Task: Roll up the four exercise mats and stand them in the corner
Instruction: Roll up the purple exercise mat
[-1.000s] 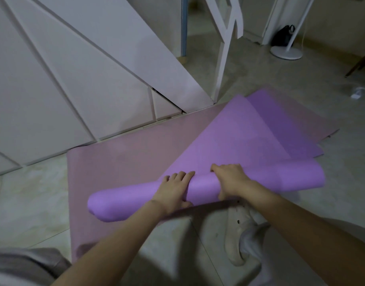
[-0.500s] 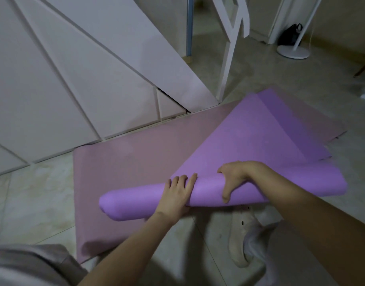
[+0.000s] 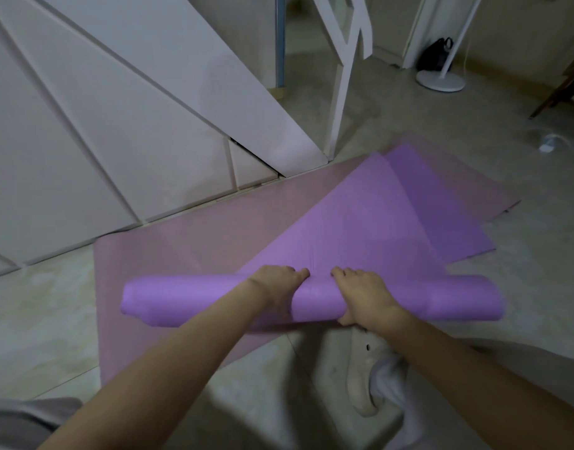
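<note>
Now the right hand (image 3: 365, 295) has resettled beside the left hand (image 3: 274, 285), both curled over the half-rolled purple mat (image 3: 458, 297); flat length beyond them awaits rolling.

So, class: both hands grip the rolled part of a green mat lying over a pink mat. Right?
The head view shows the rolled mat is purple, not green. The left hand and right hand do grip its roll, over the pink mat.
</note>
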Demonstrator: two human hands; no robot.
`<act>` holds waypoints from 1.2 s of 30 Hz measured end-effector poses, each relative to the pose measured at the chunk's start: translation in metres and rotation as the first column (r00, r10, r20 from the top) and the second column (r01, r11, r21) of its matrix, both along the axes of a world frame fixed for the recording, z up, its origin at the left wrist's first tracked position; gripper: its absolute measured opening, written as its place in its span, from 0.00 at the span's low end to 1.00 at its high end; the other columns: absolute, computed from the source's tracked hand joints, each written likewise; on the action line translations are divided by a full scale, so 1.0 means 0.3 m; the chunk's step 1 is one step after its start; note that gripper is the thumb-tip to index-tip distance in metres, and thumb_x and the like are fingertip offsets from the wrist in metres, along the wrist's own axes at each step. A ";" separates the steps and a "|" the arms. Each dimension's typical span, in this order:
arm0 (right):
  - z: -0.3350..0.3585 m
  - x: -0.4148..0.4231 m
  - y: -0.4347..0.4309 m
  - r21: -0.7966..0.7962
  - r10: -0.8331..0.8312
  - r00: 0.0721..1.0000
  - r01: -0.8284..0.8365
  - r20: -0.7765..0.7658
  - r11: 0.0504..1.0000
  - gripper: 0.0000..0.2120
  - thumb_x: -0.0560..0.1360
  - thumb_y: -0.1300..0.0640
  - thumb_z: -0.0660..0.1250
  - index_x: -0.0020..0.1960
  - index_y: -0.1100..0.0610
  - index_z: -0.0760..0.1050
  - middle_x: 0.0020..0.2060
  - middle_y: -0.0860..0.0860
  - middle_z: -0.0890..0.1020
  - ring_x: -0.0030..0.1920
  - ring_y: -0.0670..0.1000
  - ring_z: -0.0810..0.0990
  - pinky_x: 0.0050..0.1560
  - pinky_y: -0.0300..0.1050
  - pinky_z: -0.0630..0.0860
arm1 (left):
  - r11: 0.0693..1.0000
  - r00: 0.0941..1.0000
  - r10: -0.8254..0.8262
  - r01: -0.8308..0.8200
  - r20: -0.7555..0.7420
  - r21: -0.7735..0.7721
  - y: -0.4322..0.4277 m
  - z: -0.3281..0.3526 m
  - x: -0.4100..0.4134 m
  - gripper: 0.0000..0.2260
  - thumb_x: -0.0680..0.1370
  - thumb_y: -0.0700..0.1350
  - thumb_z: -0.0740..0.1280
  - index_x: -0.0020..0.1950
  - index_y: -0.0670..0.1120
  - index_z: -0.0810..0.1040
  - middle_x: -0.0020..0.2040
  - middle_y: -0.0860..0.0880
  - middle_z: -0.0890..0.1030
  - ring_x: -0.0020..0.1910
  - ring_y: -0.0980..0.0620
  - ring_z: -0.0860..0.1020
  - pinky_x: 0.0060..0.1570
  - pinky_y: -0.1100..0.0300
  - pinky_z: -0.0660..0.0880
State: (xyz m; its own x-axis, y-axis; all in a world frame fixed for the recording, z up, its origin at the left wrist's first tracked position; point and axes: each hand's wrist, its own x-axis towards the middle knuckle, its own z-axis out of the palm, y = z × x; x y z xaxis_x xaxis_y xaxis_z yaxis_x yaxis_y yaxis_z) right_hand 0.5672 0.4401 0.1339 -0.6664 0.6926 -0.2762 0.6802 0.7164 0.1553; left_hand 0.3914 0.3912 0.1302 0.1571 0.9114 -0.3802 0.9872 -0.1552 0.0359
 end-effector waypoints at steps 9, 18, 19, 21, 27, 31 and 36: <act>0.015 -0.014 0.051 -0.081 -0.120 0.991 0.115 -0.057 0.990 0.32 0.65 0.46 0.73 0.65 0.54 0.66 0.57 0.52 0.80 0.56 0.56 0.79 0.51 0.45 0.72 | 0.915 0.975 0.042 0.051 -0.220 0.401 -0.143 -0.083 0.027 0.38 0.65 0.53 0.71 0.71 0.45 0.61 0.57 0.43 0.79 0.54 0.43 0.77 0.56 0.40 0.70; 0.111 -0.044 0.117 -0.275 -0.053 0.998 0.046 -0.019 0.960 0.32 0.62 0.45 0.76 0.62 0.53 0.72 0.55 0.52 0.80 0.54 0.56 0.78 0.48 0.42 0.69 | 0.832 0.963 0.148 0.001 -0.223 0.555 -0.172 -0.146 0.007 0.42 0.64 0.42 0.74 0.73 0.46 0.57 0.59 0.39 0.77 0.56 0.39 0.77 0.58 0.36 0.66; 0.119 -0.044 0.126 -0.316 -0.058 0.998 0.055 0.000 0.947 0.31 0.61 0.44 0.76 0.60 0.53 0.73 0.54 0.51 0.80 0.52 0.55 0.77 0.47 0.42 0.69 | 0.812 0.971 0.131 0.011 -0.201 0.583 -0.166 -0.139 0.004 0.40 0.64 0.41 0.73 0.73 0.45 0.58 0.56 0.40 0.78 0.52 0.40 0.78 0.56 0.38 0.70; 0.131 -0.046 0.141 -0.393 -0.072 0.997 0.081 0.038 0.916 0.30 0.60 0.42 0.77 0.58 0.52 0.74 0.53 0.51 0.80 0.48 0.54 0.76 0.46 0.41 0.70 | 0.797 0.984 0.077 0.037 -0.162 0.603 -0.150 -0.128 -0.013 0.41 0.59 0.41 0.74 0.70 0.45 0.62 0.51 0.42 0.78 0.44 0.42 0.77 0.47 0.46 0.75; 0.093 -0.043 0.122 -0.375 -0.055 0.997 0.070 0.052 0.924 0.42 0.62 0.40 0.76 0.70 0.51 0.63 0.63 0.50 0.74 0.61 0.54 0.74 0.57 0.45 0.69 | 0.972 0.999 0.033 -0.030 -0.009 0.232 -0.085 -0.053 -0.047 0.39 0.67 0.59 0.71 0.72 0.50 0.58 0.59 0.47 0.74 0.56 0.43 0.76 0.51 0.51 0.69; 0.039 -0.025 0.055 -0.055 0.085 0.996 -0.084 0.008 0.995 0.42 0.62 0.43 0.75 0.70 0.54 0.61 0.62 0.52 0.72 0.61 0.55 0.72 0.59 0.49 0.66 | 0.999 0.995 0.044 -0.042 0.086 -0.034 -0.003 0.005 -0.051 0.39 0.66 0.54 0.75 0.72 0.49 0.59 0.61 0.45 0.75 0.59 0.42 0.75 0.53 0.53 0.71; -0.025 0.016 0.014 0.021 0.055 0.997 -0.054 -0.054 0.998 0.39 0.64 0.47 0.74 0.70 0.55 0.61 0.61 0.53 0.72 0.60 0.55 0.72 0.60 0.49 0.66 | 0.987 0.999 0.011 -0.005 0.037 -0.160 0.043 0.033 -0.021 0.42 0.66 0.53 0.77 0.73 0.49 0.57 0.64 0.43 0.74 0.61 0.42 0.74 0.54 0.55 0.70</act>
